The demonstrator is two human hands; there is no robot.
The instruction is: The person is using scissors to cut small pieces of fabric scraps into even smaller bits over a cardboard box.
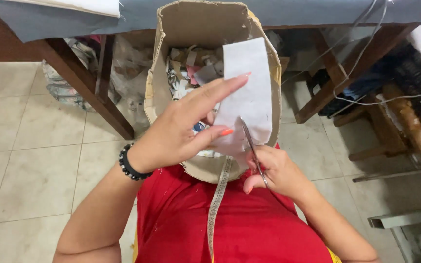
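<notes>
My left hand (186,124) pinches a white piece of fabric (249,83) between thumb and fingers, holding it upright over a cardboard box (164,39). My right hand (276,170) grips small metal scissors (250,141), whose blades meet the lower edge of the fabric. The box rests against my red-clothed lap (249,224) and holds several fabric scraps (193,65). A measuring tape (219,195) hangs down over my red clothing below the box. A black beaded bracelet (128,165) circles my left wrist.
A table with a grey cloth (74,19) and dark wooden legs (86,85) stands ahead, bags (69,73) beneath it. Wooden furniture (405,122) and thin cords (361,53) crowd the right. Pale floor tiles (30,160) lie to the left. A metal bar (405,216) sits at lower right.
</notes>
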